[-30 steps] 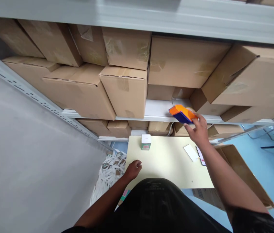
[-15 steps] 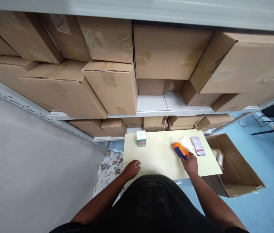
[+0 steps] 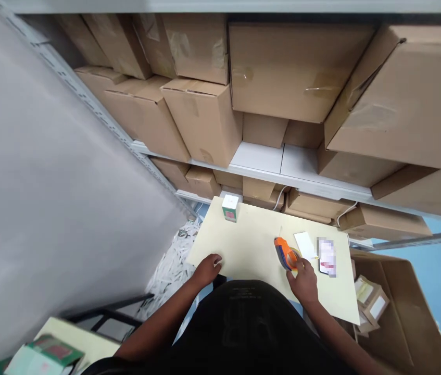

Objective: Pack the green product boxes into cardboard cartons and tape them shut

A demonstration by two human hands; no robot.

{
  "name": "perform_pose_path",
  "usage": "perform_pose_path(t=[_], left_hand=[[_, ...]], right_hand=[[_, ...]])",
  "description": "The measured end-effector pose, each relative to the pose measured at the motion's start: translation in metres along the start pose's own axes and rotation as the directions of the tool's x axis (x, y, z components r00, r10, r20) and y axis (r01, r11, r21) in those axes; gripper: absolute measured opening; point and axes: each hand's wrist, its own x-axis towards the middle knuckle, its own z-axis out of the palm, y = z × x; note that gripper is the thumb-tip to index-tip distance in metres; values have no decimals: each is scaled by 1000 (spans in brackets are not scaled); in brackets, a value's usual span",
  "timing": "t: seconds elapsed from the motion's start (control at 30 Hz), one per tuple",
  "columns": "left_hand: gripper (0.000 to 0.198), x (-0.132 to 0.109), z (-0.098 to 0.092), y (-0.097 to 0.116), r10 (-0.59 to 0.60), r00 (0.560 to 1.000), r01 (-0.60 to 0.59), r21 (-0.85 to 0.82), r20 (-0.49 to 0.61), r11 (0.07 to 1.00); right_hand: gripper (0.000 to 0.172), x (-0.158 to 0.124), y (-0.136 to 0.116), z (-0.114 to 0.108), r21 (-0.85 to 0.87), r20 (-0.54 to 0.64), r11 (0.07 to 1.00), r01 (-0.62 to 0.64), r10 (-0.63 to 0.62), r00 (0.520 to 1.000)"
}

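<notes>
1. Firmly but without squeezing, hold the orange-and-blue tape dispenser [image 3: 282, 251] in your right hand [image 3: 305, 281], which grasps it by its near, ring-shaped end.
2. Mind where it is: right of the middle of the surface [image 3: 251, 245], just left of the white card [image 3: 304, 245] (whether it rests there or hangs slightly above, this angle cannot tell you).
3. Watch its far end, which points away from you and a little left; a thin pale strip seems to stick up there, too small to make out, so treat that end as the likeliest to snag.
4. Steer with your wrist rather than your whole arm, since the card and the phone [image 3: 326, 258] lie close on its right.
5. Use your left hand [image 3: 208, 269] for steadying if need be; it is loosely curled, nothing visible in it, at the surface's near left edge.
6. Give the green-and-white box [image 3: 230, 208] a wide berth; it stands near the far left corner, well apart from the dispenser.
</notes>
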Motion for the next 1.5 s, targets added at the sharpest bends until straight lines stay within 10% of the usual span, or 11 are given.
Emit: perform_pose_path(t=[0.33, 0.6, 1.2, 1.5], left_hand=[[29, -94, 52, 38, -129, 972, 99, -157, -197, 983], [24, -183, 58, 20, -321, 807, 184, -306, -496, 934], [29, -435, 110, -84, -625, 489, 320, -541, -609, 778], [28, -480, 109, -106, -736, 349, 296, -677, -581, 674]], right_hand=[[32, 70, -15, -19, 323, 22, 897, 302, -326, 945], [42, 97, -88, -8, 394, 58, 810, 434, -493, 868], [55, -97, -272, 68, 489, 260, 570, 660, -818, 513], [55, -131, -325, 98, 492, 470, 552, 673, -820, 328]])
